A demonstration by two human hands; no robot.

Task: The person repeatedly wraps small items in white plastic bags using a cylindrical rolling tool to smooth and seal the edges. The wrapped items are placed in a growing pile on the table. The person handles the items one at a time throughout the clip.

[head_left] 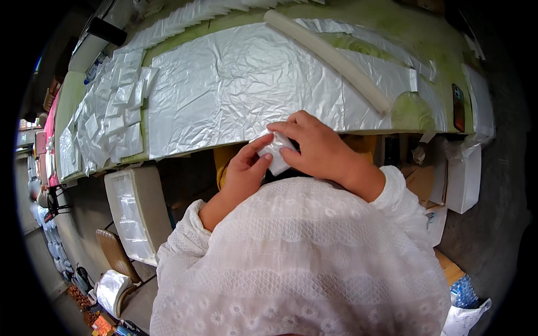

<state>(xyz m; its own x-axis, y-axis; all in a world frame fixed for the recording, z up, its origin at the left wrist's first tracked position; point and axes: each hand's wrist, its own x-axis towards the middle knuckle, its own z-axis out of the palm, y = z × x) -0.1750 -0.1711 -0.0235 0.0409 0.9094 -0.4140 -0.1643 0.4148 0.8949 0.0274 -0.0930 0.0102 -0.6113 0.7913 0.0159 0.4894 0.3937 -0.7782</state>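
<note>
Between both hands, just off the table's near edge, is a small folded packet of white plastic film (276, 152). My left hand (246, 166) grips its left side with thumb and fingers. My right hand (316, 144) has its thumb on the packet's face and its index finger at the top corner. Beyond my hands a large sheet of crinkled, shiny plastic film (224, 78) lies spread over the green table (386, 22). Many small flat white packets (115, 115) are heaped on the table at the left.
A long pale tube (330, 61) lies slantwise across the film. At the right are a phone (458, 107) and a white box (464, 179). A row of overlapping white bags (174, 22) runs along the back. Left below the table stands a white bin (134, 207) beside a brown chair (116, 252).
</note>
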